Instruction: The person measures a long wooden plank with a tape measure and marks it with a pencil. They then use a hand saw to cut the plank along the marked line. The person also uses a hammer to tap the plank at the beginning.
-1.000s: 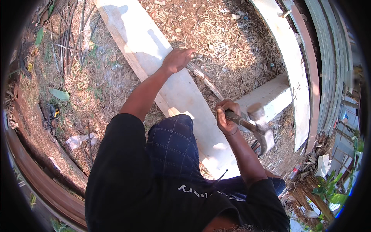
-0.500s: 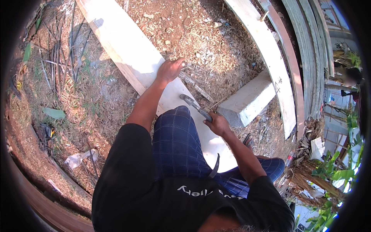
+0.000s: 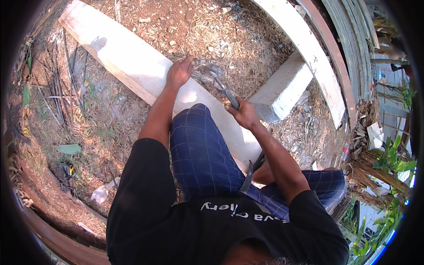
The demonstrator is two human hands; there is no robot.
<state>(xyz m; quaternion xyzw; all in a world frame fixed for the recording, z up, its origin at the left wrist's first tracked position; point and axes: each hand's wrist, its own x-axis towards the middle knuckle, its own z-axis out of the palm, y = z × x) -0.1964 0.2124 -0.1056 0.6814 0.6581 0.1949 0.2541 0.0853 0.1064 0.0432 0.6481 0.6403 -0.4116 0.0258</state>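
The plank lies on the ground, its long axis running from the upper left down toward the person's knee and under the leg at lower right. The left hand rests on the plank's far edge, about midway along the stretch that shows, fingers curled down against the wood as if pinching something small there; what, if anything, it grips is too small to tell. The right hand is closed round the handle of a hammer, and sits nearer the body, just off the plank's far edge. The handle slants up and left from that fist, so the hammer head lies just beside the left fingertips, at or almost touching the plank's far edge. The hammer thus crosses the plank's line at an angle, with its head pointing toward the left hand.

So the spot being worked is in front of the knee on the far edge, with the left hand right on it and the right hand farther back along the handle. A shorter pale block lies apart on the ground to the right, and a long board curves past beyond it.
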